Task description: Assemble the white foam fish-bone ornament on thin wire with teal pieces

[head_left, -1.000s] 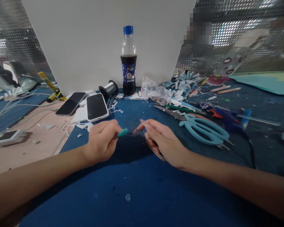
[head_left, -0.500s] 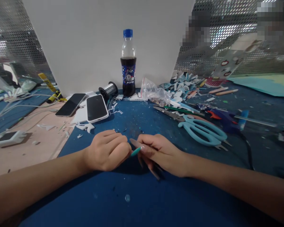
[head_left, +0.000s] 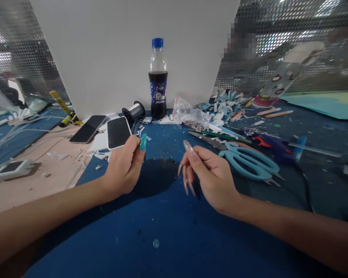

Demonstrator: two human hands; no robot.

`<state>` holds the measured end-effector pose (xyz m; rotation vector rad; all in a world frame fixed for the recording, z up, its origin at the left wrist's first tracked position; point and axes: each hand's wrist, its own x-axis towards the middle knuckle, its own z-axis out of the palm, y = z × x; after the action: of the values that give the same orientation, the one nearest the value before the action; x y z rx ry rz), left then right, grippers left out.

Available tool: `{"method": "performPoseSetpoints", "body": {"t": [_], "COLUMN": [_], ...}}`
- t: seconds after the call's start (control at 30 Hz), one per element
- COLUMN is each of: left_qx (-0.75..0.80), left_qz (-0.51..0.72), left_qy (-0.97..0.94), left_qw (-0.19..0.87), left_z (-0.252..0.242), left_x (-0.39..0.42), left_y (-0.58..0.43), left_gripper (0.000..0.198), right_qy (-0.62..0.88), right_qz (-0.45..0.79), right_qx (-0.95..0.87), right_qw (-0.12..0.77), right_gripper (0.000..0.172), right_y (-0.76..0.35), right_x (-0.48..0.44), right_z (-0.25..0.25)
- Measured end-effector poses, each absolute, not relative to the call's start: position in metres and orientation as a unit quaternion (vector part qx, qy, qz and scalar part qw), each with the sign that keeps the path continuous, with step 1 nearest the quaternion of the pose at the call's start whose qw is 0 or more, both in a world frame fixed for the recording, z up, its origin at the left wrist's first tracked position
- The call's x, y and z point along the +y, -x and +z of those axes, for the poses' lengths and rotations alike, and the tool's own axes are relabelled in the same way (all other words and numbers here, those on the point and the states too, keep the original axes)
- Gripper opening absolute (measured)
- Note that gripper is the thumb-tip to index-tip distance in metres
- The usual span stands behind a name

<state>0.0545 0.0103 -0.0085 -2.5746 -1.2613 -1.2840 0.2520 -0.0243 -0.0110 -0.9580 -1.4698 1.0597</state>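
Note:
My left hand (head_left: 122,168) is raised over the blue mat (head_left: 162,227), its fingers curled in and the thumb pressed against them. At the thumb's tip shows a glossy teal piece (head_left: 143,142), which looks like a long nail. Across a gap, my right hand (head_left: 210,172) pinches thumb against forefinger, the other fingers loosely bent, with long shiny nails. Anything held in either hand is hidden or too fine to see. The white phone (head_left: 118,132) lies just behind my left hand; blue-handled scissors (head_left: 249,160) lie beyond my right.
A Pepsi bottle (head_left: 158,85) stands before a white panel (head_left: 104,50). Nearby are a wire spool (head_left: 135,112), a dark phone (head_left: 88,129) and a clear plastic bag (head_left: 188,112). Paper scraps (head_left: 226,104) heap at the back right, near a glue gun (head_left: 274,146).
My hands have moved apart from close together at the middle. The left went up and left; the right shifted right and slightly up. The teal tip now points upward.

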Motion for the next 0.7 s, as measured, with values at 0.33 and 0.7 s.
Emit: {"method": "performPoseSetpoints", "body": {"t": [0.33,0.7], "left_qx": [-0.494,-0.447], "left_qz": [0.021,0.065], "left_qy": [0.833,0.873], "left_qw": [0.247,0.184], "left_z": [0.026,0.002], "left_x": [-0.003,0.011], "left_y": [-0.061,-0.063], "left_gripper": [0.012,0.021], "right_qy": [0.383,0.386], "right_qz": [0.465,0.483], "right_qx": [-0.593,-0.589], "right_qw": [0.535,0.521], "right_gripper": [0.029,0.031], "right_y": [-0.253,-0.252], "right_x": [-0.021,-0.021], "right_z": [-0.012,-0.011]}}
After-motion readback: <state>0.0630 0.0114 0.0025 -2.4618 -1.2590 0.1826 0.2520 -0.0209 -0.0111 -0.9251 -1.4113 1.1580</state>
